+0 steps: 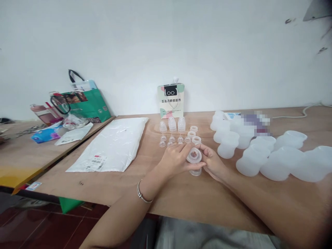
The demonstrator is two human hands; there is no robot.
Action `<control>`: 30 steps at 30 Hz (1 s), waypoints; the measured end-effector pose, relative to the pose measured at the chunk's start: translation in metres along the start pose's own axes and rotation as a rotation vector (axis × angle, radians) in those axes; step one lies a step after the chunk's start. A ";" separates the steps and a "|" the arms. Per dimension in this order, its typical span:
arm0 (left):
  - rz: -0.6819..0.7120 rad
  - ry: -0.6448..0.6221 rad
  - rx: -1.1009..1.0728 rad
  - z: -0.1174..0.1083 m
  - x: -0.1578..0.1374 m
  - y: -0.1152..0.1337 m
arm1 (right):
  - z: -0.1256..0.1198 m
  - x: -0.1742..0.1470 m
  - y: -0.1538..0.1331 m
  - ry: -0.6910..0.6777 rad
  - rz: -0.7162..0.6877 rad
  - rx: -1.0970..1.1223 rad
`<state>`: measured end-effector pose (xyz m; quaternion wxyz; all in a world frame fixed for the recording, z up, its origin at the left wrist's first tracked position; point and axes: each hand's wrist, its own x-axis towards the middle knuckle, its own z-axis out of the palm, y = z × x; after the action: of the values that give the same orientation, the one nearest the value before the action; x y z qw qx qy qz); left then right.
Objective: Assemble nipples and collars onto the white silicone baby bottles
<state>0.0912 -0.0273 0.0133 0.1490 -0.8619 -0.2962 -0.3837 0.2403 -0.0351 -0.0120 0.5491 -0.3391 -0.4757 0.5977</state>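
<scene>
Between my two hands is a translucent baby bottle collar ring (pixel 190 159), its round opening turned toward me. My left hand (pixel 174 159) grips it from the left, thumb below and fingers over the top. From the right, the fingers of my right hand (pixel 213 163) close on its edge. Partly hidden just below it, another clear ring (pixel 195 172) shows. Beyond my hands, several clear collar rings (pixel 196 139) form a column. Several clear bottle nipples (pixel 180 139) stand left of them, with 3 domed clear caps (pixel 172 125) behind.
Several frosted bottle bodies (pixel 251 162) stand on the right. A white plastic mailer (pixel 111 145) lies on the left. At the wall stands a paper bag (pixel 171 102). A green bag (pixel 90 103) and a blue tissue pack (pixel 46 133) sit on the adjoining table.
</scene>
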 end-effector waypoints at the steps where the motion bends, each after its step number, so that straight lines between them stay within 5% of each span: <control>1: -0.004 -0.003 0.025 0.000 -0.001 0.001 | 0.000 0.000 0.000 0.000 -0.003 -0.007; 12: -0.132 0.139 0.081 0.006 -0.001 0.005 | 0.009 -0.004 0.004 -0.067 0.053 0.091; 23: -0.151 0.045 -0.062 -0.004 0.000 0.005 | 0.005 0.001 0.001 -0.044 0.056 0.058; 30: -0.254 -0.198 -0.283 -0.006 0.003 -0.012 | -0.008 0.005 -0.011 0.124 -0.195 -0.221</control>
<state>0.0816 -0.0196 0.0202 -0.0530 -0.8634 -0.3589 -0.3506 0.2510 -0.0289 -0.0037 0.5924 -0.3858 -0.5342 0.4635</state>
